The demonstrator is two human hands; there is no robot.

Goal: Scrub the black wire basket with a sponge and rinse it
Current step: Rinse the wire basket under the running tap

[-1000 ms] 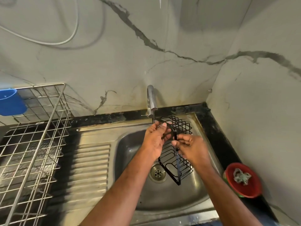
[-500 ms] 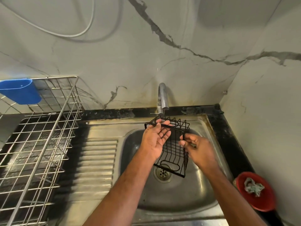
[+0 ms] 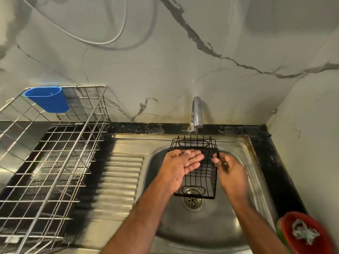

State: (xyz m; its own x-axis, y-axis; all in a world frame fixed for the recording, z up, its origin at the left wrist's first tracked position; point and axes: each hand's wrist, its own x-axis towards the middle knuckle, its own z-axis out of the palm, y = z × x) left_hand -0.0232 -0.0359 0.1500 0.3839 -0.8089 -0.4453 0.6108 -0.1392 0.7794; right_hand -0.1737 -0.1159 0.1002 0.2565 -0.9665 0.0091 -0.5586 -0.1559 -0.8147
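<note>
The black wire basket (image 3: 201, 176) hangs upright over the steel sink (image 3: 211, 228), its top rim just below the tap (image 3: 196, 114). My right hand (image 3: 229, 173) pinches the basket's right edge near the upper corner. My left hand (image 3: 180, 167) lies against the left side and inside of the basket with its fingers stretched out flat. No sponge shows in either hand. The basket's lower end hangs over the drain (image 3: 191, 200).
A silver wire dish rack (image 3: 51, 162) with a blue plastic cup (image 3: 48, 100) stands on the left drainboard. A red bowl (image 3: 308, 235) with a crumpled scrubber sits at the front right. Marble walls close off the back and right.
The basket has turned from tilted to squarely upright under the tap. My left hand opened flat against it, and my right hand shifted to the upper right edge.
</note>
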